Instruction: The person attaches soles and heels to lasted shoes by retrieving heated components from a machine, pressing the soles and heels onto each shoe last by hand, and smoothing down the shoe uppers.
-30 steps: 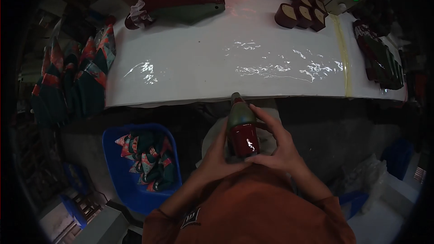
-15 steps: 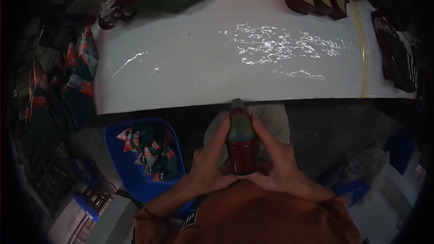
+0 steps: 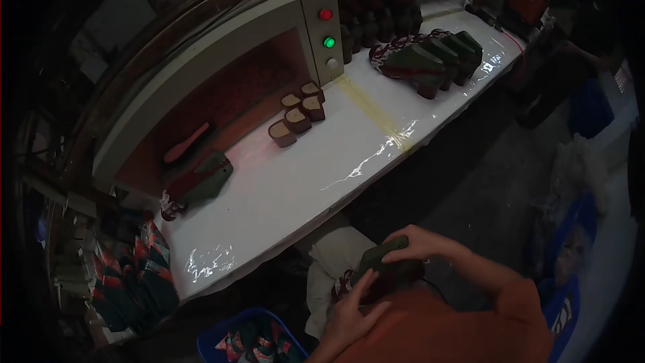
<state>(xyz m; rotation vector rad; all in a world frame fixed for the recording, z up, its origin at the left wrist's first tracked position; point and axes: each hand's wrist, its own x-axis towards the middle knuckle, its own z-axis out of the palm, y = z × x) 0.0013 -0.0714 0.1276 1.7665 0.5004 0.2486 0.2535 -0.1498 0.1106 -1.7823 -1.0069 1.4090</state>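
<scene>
A green shoe last point(image 3: 381, 255) with dark maroon material on it lies sideways in my lap, with white and maroon lacing point(image 3: 341, 285) at its left end. My right hand point(image 3: 411, 245) is closed over its upper right part, thumb along the green top. My left hand point(image 3: 356, 312) grips it from the near left side, fingers along its face. The underside of the last is hidden by my hands and body.
A white table point(image 3: 269, 208) runs diagonally ahead. On it are a similar last point(image 3: 208, 178), several maroon tan-topped pieces point(image 3: 296, 119) and a row of lasts point(image 3: 430, 60). A heater-like machine point(image 3: 321, 33) stands behind. A blue chair point(image 3: 215, 336) holds patterned pieces.
My view has swung right, bringing the machine into sight. The last has turned from pointing away to lying sideways. My right hand has moved onto its top end.
</scene>
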